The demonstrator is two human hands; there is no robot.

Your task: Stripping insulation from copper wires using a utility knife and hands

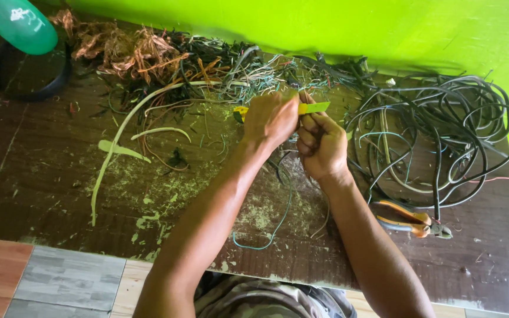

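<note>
Camouflage cloth (254,297); hands gripping flat yellow-green strip (313,108).

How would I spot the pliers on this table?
Start at the big tangle of dark cables by the green wall. Below it, beside the right forearm, lie the pliers. Their orange handles and grey metal jaws are unlike any wire nearby.

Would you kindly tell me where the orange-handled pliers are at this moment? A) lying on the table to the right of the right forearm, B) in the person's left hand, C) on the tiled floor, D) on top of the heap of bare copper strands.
A: the orange-handled pliers lie on the wooden table just right of the right forearm, while both the left hand and the right hand are busy at a yellow-green strip.
</note>
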